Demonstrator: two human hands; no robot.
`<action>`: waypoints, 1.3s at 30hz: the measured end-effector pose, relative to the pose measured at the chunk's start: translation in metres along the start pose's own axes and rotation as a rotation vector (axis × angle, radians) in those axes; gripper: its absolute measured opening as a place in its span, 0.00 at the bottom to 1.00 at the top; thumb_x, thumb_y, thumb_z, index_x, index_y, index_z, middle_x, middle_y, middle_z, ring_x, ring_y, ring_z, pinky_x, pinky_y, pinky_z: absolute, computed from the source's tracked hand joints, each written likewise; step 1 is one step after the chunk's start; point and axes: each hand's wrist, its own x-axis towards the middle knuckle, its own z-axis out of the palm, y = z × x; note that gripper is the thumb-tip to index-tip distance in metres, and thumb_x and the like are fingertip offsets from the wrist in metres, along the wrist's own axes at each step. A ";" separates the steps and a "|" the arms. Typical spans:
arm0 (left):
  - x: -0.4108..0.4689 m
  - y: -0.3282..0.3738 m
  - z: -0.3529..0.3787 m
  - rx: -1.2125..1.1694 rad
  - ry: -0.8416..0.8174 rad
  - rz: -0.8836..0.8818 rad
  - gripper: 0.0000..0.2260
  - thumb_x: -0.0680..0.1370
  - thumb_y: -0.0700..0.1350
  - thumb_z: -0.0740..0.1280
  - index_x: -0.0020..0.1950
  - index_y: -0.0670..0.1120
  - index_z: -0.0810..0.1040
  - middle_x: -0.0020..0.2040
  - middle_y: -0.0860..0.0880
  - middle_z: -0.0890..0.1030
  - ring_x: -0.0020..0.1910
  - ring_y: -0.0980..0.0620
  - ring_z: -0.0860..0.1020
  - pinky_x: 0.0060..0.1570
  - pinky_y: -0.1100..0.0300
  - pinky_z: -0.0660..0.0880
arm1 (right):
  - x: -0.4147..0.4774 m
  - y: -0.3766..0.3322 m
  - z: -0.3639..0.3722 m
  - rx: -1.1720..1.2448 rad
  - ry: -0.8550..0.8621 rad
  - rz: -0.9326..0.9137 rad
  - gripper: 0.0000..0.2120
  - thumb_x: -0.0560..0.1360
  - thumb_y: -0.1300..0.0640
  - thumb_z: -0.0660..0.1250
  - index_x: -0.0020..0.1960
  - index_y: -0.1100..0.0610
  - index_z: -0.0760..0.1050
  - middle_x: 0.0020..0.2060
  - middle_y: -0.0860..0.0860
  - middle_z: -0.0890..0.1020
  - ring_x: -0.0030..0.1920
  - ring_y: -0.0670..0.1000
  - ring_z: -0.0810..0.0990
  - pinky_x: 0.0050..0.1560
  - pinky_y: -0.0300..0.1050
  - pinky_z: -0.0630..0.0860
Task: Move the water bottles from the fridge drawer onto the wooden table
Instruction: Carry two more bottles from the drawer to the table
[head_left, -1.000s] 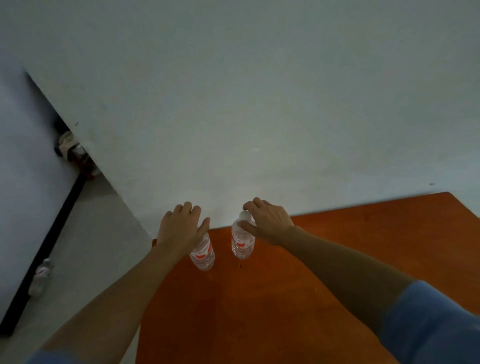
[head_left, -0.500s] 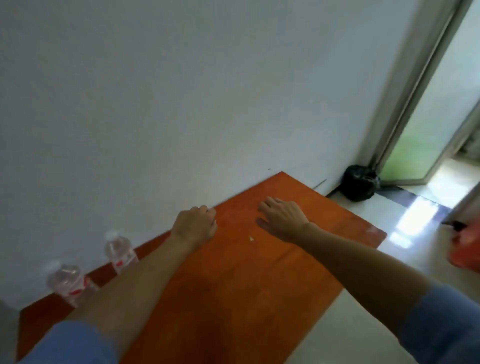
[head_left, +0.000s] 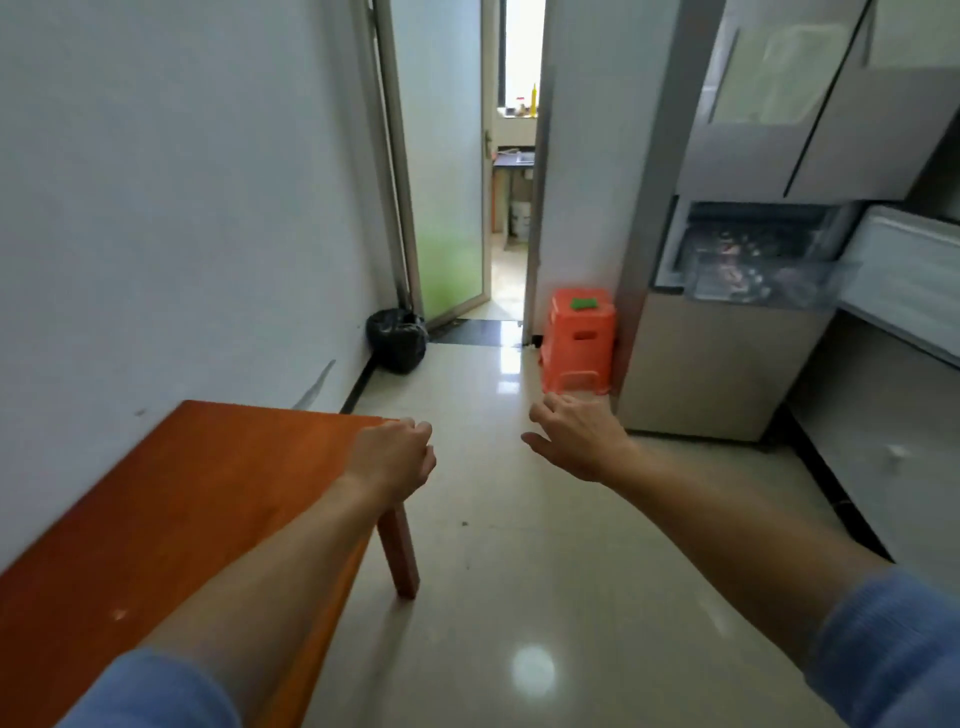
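Note:
The orange-brown wooden table (head_left: 171, 499) stands at the lower left against the white wall; the part I see has no bottles on it. My left hand (head_left: 392, 457) hovers over the table's far right corner, fingers curled, holding nothing. My right hand (head_left: 576, 436) is out over the floor, fingers spread and empty. At the right, the fridge (head_left: 727, 332) has its clear drawer (head_left: 763, 280) pulled out, with several water bottles lying inside. The two bottles set down earlier are out of view.
An orange plastic stool (head_left: 576, 338) stands beside the fridge's left side. A black rubbish bag (head_left: 397, 338) sits in the wall corner by an open doorway (head_left: 511, 208). The open fridge door (head_left: 904, 280) juts out at the far right. Glossy tiled floor (head_left: 519, 545) lies between table and fridge.
Both hands let go of the two bottles on the table. My view swung right from the wall to the floor, doorway and fridge, and both empty hands moved off the table's right end.

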 end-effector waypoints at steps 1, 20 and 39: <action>0.023 0.018 0.005 0.004 0.000 0.042 0.10 0.78 0.51 0.58 0.44 0.47 0.73 0.40 0.50 0.77 0.35 0.49 0.74 0.33 0.57 0.70 | -0.008 0.025 0.005 -0.004 -0.009 0.047 0.20 0.80 0.42 0.55 0.58 0.56 0.72 0.54 0.54 0.78 0.53 0.56 0.79 0.44 0.50 0.75; 0.436 0.304 0.049 -0.130 0.038 0.667 0.09 0.77 0.50 0.59 0.47 0.47 0.75 0.43 0.48 0.79 0.40 0.47 0.79 0.40 0.52 0.77 | -0.043 0.423 0.051 -0.010 -0.036 0.744 0.19 0.80 0.41 0.55 0.55 0.56 0.71 0.51 0.54 0.76 0.50 0.57 0.78 0.44 0.51 0.75; 0.759 0.491 0.115 -0.172 0.006 0.611 0.09 0.78 0.50 0.58 0.46 0.46 0.73 0.44 0.48 0.78 0.40 0.46 0.77 0.35 0.56 0.70 | 0.048 0.807 0.129 -0.047 -0.104 0.714 0.18 0.80 0.41 0.52 0.57 0.54 0.69 0.52 0.51 0.76 0.49 0.52 0.78 0.39 0.45 0.70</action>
